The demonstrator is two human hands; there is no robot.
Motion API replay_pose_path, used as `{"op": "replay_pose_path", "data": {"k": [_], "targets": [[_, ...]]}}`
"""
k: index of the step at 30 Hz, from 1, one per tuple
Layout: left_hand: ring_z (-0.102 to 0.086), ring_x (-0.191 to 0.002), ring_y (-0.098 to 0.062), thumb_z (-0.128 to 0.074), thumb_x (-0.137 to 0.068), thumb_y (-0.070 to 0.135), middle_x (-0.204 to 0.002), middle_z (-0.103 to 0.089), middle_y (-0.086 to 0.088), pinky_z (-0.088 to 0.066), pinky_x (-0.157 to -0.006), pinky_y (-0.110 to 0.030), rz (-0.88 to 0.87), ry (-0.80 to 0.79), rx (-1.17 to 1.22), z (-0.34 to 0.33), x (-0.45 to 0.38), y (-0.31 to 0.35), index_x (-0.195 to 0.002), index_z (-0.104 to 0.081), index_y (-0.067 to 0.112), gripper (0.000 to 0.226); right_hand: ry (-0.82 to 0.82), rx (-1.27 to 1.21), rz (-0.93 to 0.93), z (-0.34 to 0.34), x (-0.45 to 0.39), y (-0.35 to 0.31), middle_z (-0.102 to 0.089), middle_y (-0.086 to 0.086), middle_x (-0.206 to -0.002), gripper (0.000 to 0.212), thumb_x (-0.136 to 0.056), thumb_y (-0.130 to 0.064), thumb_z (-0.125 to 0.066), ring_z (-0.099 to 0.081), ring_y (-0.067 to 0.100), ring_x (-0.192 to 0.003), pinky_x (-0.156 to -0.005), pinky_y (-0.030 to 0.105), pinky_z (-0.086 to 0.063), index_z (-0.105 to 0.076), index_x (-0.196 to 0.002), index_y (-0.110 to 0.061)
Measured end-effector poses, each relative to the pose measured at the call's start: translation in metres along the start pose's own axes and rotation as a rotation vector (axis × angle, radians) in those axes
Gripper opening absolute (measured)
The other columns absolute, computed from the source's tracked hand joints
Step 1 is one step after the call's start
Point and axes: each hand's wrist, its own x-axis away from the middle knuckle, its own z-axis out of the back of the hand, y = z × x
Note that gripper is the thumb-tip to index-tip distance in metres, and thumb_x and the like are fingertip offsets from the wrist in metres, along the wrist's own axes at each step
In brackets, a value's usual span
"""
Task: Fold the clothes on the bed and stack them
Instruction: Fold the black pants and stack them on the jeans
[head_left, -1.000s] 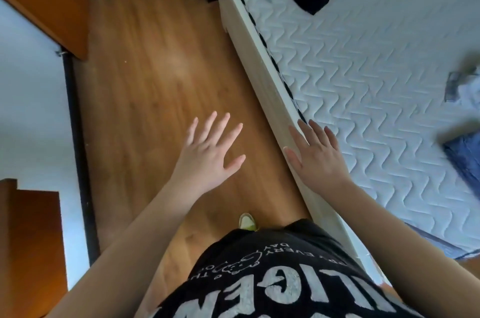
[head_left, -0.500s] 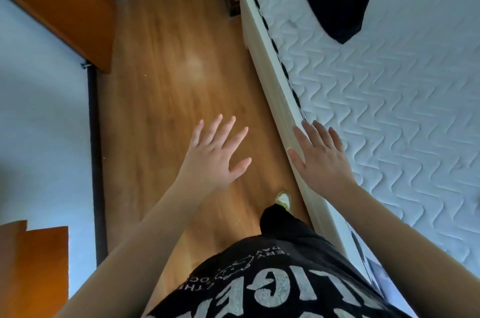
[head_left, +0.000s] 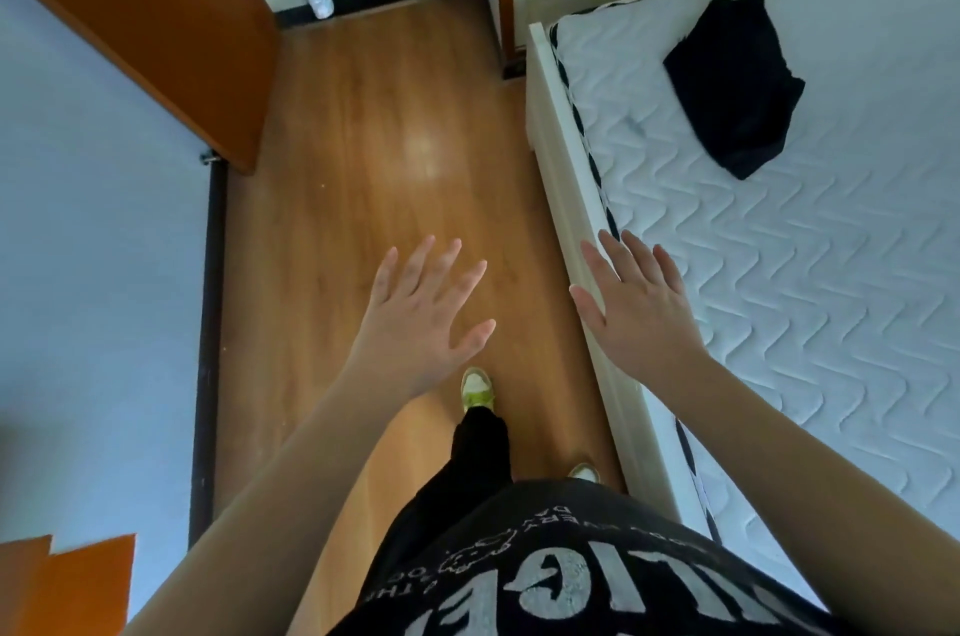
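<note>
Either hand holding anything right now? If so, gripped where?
Nothing held. Left hand and right hand are both empty with fingers spread. The black garment lies untouched on the mattress.

White quilted bed [head_left: 810, 303] with a crumpled black garment [head_left: 735, 82]

Soft, even daylight fills the room, a pale glare patch shines on the floor [head_left: 421, 152], shadows stay faint, and the wide lens bends the bed [head_left: 566, 178] edge and walls outward.

Home bedrm: bed [head_left: 563, 199] w/ bare mattress [head_left: 810, 272], wood floor [head_left: 384, 157]
</note>
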Motion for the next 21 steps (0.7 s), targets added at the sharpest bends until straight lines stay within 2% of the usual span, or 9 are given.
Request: {"op": "replay_pose_path", "data": {"k": [6,12,18,21], "targets": [[-0.003,-0.151,-0.024,-0.008,-0.095,0.068,-0.163,-0.016,-0.002,-0.002,-0.121,-0.052,-0.089,0.008,-0.015,-0.004,-0.086,-0.052,-0.154,-0.017,0.032,0.069,0.006,0.025,-0.052,0.002,-0.081,-0.007,-0.029,0.008,-0.157,0.063,-0.099,-0.051,-0.016,-0.019,0.028,-0.147,-0.121,0.045,-0.008,-0.028,-0.151,-0.017],[-0.002,-0.151,-0.023,-0.011,-0.096,0.068,-0.163,-0.015,-0.002,-0.001,-0.121,-0.052,-0.258,0.018,-0.018,0.01,-0.174,-0.082,-0.154,-0.019,0.032,0.069,0.034,0.018,-0.199,0.011,-0.133,0.002,-0.031,0.008,-0.156,0.058,-0.101,-0.049,-0.025,-0.02,0.028,-0.147,-0.12,0.044,-0.006,-0.033,-0.15,-0.018],[-0.013,-0.15,-0.026,-0.021,-0.096,0.067,-0.16,-0.025,-0.004,-0.005,-0.12,-0.051,-0.424,0.069,-0.042,0.018,-0.272,-0.066,-0.151,-0.031,0.028,0.068,0.049,0.014,-0.356,0.02,-0.163,0.049,-0.029,0.007,-0.157,0.06,-0.099,-0.049,-0.027,-0.018,0.027,-0.147,-0.12,0.044,-0.007,-0.032,-0.15,-0.018],[-0.014,-0.149,-0.027,-0.02,-0.096,0.067,-0.16,-0.026,-0.004,-0.006,-0.12,-0.052,-0.494,0.04,-0.065,0.016,-0.325,-0.039,-0.151,-0.031,0.027,0.069,0.075,-0.011,-0.44,0.022,-0.181,0.085,-0.031,0.009,-0.156,0.06,-0.099,-0.048,-0.029,-0.021,0.029,-0.147,-0.12,0.045,-0.01,-0.034,-0.15,-0.016]]}}
